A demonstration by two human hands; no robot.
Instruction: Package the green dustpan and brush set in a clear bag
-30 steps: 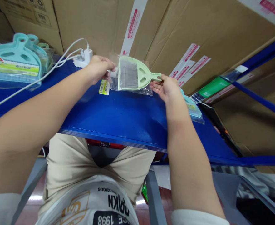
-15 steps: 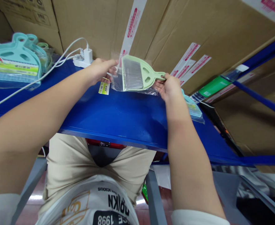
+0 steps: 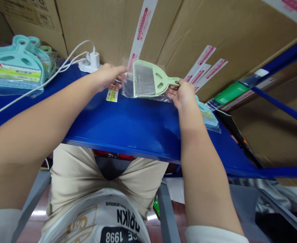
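Note:
A light green dustpan [image 3: 160, 81] with a grey-bristled brush [image 3: 144, 80] nested in it is held above the blue shelf [image 3: 128, 125]. A clear plastic bag [image 3: 128, 88] lies around its wide end. My left hand [image 3: 109, 77] pinches the bag's edge at the left of the dustpan. My right hand [image 3: 182, 93] is closed round the dustpan's handle and the bag beneath it. A small yellow label [image 3: 112, 95] lies on the shelf under my left hand.
Teal dustpan sets in bags [image 3: 17, 67] are stacked at the far left. A white power strip with plug and cables [image 3: 90, 62] sits behind my left hand. Another bagged teal item [image 3: 207, 116] lies right of my right wrist. Cardboard boxes [image 3: 188, 33] wall the back.
The dustpan has shifted slightly to the right and my left hand has followed, closing in on the bag's edge. My right hand has closed tighter on the handle.

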